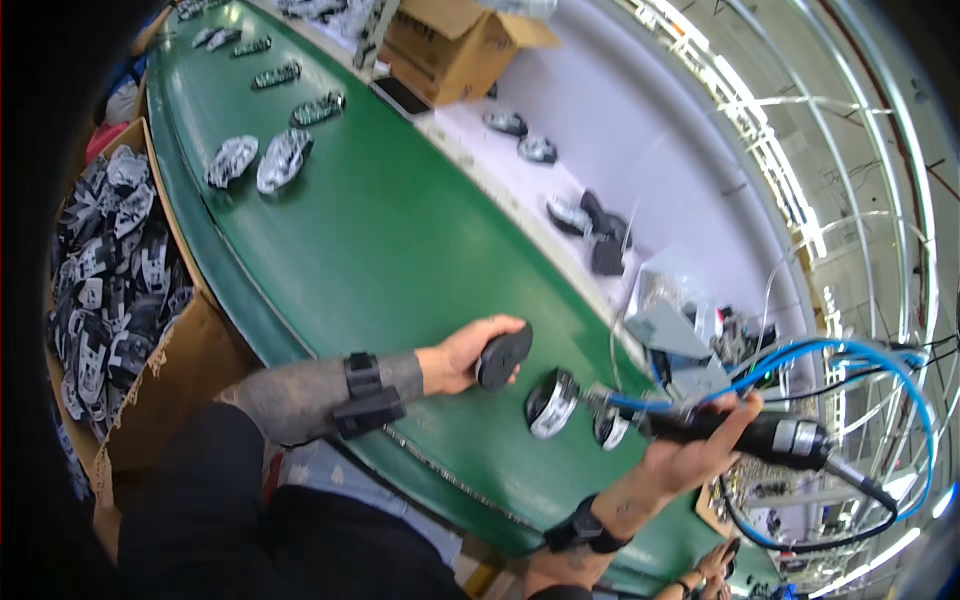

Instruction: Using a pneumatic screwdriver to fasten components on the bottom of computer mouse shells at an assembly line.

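My left hand [462,354] is closed around a black, rounded part [503,356] and holds it above the green conveyor belt [400,250]. In my right hand [690,462] is a black power screwdriver [775,438] with a blue hose and a dark cable, its tip pointing left over the belt. Beneath and just left of that tip lie a black-and-white part [552,404] and a smaller-looking one [611,430], partly hidden by the tool. The exact kind of these parts cannot be made out.
A cardboard box [190,345] full of black-and-grey parts stands at left. More parts [285,160] lie farther up the belt. On the white side shelf are an open carton [445,55], loose black pieces [605,225] and grey bins [670,325]. Another person's hands [712,570] show lower right.
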`<control>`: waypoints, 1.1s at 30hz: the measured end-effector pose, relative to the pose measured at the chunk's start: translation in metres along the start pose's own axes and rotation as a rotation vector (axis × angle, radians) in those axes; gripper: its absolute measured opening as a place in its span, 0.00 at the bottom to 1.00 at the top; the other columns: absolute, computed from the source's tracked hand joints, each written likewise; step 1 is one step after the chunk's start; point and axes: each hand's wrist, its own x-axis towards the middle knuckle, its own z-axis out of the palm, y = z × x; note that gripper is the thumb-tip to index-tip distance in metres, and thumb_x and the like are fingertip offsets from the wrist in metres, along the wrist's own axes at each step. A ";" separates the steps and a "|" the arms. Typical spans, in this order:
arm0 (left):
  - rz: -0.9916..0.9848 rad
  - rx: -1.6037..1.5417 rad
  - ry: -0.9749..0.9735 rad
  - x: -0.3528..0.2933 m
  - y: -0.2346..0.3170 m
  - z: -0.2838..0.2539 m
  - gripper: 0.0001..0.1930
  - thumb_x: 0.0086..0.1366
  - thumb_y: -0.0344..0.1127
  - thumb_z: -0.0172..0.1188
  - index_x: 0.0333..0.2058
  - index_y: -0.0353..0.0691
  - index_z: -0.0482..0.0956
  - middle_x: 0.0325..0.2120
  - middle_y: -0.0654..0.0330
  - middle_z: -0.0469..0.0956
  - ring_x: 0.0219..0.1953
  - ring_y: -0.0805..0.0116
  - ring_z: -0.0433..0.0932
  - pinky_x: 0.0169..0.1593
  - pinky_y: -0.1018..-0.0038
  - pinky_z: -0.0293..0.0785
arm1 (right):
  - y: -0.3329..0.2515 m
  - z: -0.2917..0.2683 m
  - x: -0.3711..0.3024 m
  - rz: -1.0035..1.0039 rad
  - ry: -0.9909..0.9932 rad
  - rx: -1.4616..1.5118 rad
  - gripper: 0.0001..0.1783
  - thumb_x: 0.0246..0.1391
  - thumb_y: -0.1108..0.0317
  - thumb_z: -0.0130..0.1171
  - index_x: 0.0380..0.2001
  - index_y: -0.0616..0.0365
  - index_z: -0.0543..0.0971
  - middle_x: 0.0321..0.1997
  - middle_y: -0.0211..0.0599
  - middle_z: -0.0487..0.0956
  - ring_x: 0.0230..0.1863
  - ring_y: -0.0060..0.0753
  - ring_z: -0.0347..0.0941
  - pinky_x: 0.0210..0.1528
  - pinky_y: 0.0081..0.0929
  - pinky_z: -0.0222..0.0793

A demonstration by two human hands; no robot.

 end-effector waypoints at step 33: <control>0.034 -0.079 -0.189 -0.012 -0.002 0.010 0.24 0.62 0.43 0.47 0.55 0.41 0.63 0.43 0.56 0.70 0.38 0.61 0.76 0.44 0.64 0.77 | 0.025 0.030 -0.016 -0.097 -0.005 0.141 0.17 0.59 0.53 0.51 0.41 0.54 0.69 0.22 0.25 0.69 0.20 0.22 0.66 0.25 0.22 0.66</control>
